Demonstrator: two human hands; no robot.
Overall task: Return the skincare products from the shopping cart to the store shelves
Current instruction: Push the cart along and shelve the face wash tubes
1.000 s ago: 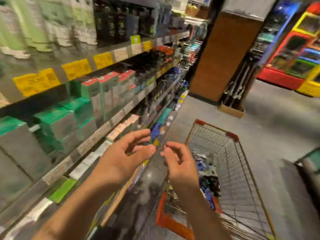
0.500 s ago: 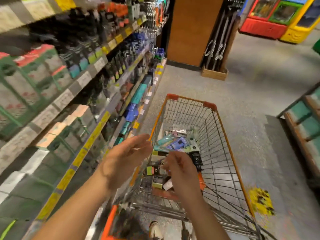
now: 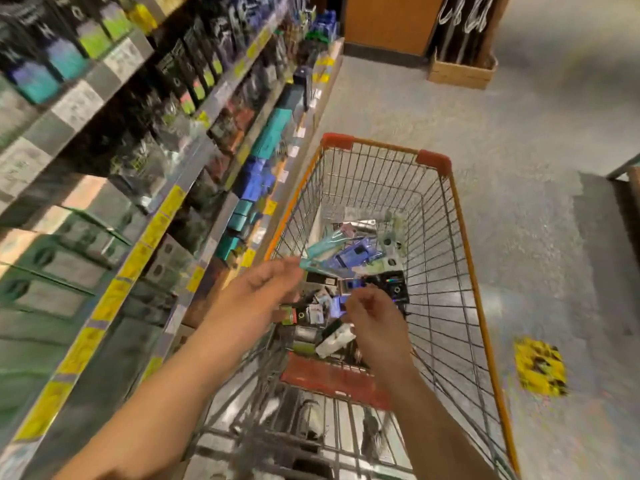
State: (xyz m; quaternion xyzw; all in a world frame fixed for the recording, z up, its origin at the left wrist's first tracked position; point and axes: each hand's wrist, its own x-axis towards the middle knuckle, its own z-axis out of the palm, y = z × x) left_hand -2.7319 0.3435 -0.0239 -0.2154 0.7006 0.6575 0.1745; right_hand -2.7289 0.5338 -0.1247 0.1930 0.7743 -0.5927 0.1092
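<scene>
Both hands over the cart [image 3: 460, 216], nothing held: left hand [image 3: 263, 289] loosely spread, right hand [image 3: 372, 317] fingers loosely curled, empty. Products [image 3: 349, 258] piled loose in the cart's bottom. Risk: small boxes overlap, so grabbing one likely drags or tips its neighbours. Wire walls hem the reach on both sides; open top. Shelves [image 3: 166, 209] just beside the cart on the left; floor on the right is open.

Bare forearms (no sleeves), bare hands.
</scene>
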